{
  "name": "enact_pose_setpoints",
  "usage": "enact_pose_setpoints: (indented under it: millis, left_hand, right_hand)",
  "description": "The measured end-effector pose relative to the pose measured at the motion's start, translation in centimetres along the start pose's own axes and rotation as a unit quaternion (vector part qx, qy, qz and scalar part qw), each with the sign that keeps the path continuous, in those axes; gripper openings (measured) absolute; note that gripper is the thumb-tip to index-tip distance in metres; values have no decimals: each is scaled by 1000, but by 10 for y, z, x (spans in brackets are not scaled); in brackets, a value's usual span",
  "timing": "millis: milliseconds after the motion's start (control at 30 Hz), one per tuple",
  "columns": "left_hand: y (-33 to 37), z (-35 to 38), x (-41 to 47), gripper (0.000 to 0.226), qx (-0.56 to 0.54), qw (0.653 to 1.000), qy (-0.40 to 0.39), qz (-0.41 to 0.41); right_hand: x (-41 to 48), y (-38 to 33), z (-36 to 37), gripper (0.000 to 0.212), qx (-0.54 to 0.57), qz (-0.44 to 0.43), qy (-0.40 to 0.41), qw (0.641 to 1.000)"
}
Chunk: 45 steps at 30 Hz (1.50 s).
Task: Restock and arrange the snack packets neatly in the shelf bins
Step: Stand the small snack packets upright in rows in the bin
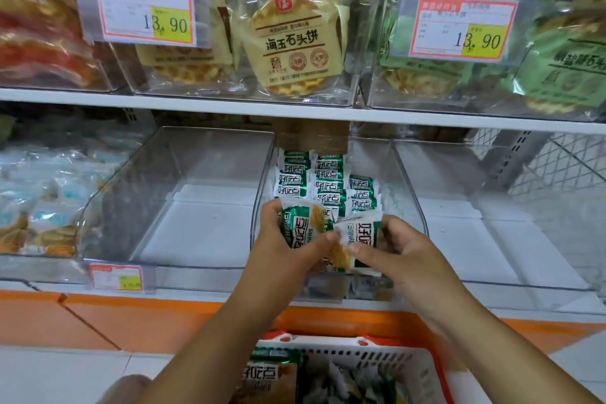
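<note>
A clear plastic bin (408,193) on the lower shelf holds neat rows of small green-and-white snack packets (328,180). At the bin's front, my left hand (282,246) grips a few of the same packets (300,226). Just to its right, my right hand (390,249) pinches another green-and-white packet (360,233), which overlaps the left hand's bundle. Below my arms stands a white basket (403,361) with an orange rim, holding a large green bag (269,374) and more loose packets.
To the left is a clear bin (137,180) with no packets in it, and further left a bin of pale blue packets (42,193). Bins of yellow biscuit packs (292,43) and green packs (557,59) fill the upper shelf. A wire mesh panel (557,167) stands at right.
</note>
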<state>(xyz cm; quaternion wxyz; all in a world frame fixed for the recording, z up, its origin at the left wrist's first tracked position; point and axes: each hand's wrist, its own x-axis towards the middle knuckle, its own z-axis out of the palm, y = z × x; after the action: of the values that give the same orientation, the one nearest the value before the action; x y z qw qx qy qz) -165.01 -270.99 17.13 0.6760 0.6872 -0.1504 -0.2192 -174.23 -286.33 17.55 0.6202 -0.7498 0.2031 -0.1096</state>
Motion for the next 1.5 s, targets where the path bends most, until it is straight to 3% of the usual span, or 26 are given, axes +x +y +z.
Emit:
enact_pose_setpoints:
  millis: [100,200,333,500,667,867,1233,1300,1500]
  left_hand:
    - [5,-4,8,37,-11,1000,5,-16]
    - [8,-11,16,30,-25,999,10,-20]
    - [6,-19,24,24,-19,999,17,-29]
    - [5,-26,29,22,-35,998,13,-43]
    - [1,-30,35,20,-63,997,13,-51]
    - [2,-30,41,19,-136,989,7,-66]
    - [-1,-34,43,22,-141,988,13,-66]
    - [-2,-32,43,21,-149,986,13,-69]
    - [0,-28,41,23,-160,984,-26,-74]
  right_hand:
    - [36,-4,-25,33,-127,-54,79,987]
    - [87,-13,-52,42,-255,-94,103,957]
    - [147,-29,-65,57,-435,-113,72,890]
    - [195,-31,-73,46,-549,-95,-30,830]
    - [222,-19,-69,37,-612,-115,-27,782]
    - [245,-1,-66,32,-611,-92,-32,785]
    - [259,9,-56,25,-690,-86,1,719]
    - [262,13,-58,26,-679,-79,9,730]
    - [226,-7,-57,32,-532,-89,25,842]
